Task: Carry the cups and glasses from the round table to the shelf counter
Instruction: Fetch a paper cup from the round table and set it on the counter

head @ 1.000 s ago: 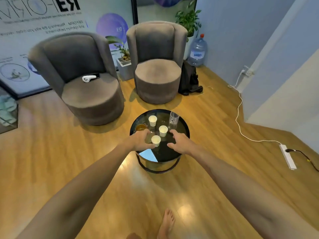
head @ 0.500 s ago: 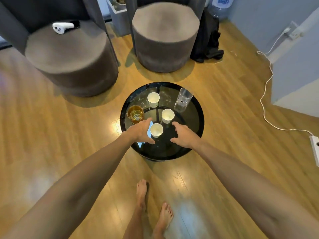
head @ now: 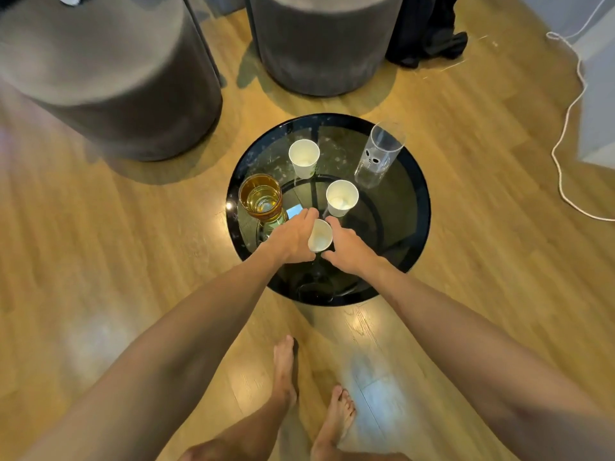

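No readable words or numbers anywhere; the clear glass (head: 379,154) bears only a printed alien-face mark.

Cups and glasses on a round tabletop (head: 420,207).
Nearest cup (head: 320,235) sat between left hand (head: 290,237) and right hand (head: 347,246); two cups (head: 341,197) behind.

A lounge corner: two upholstered armchairs (head: 319,44) around a round glass table (head: 416,207).

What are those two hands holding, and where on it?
Both the left hand and right hand clasp the nearest paper cup by its sides, one hand on each side.
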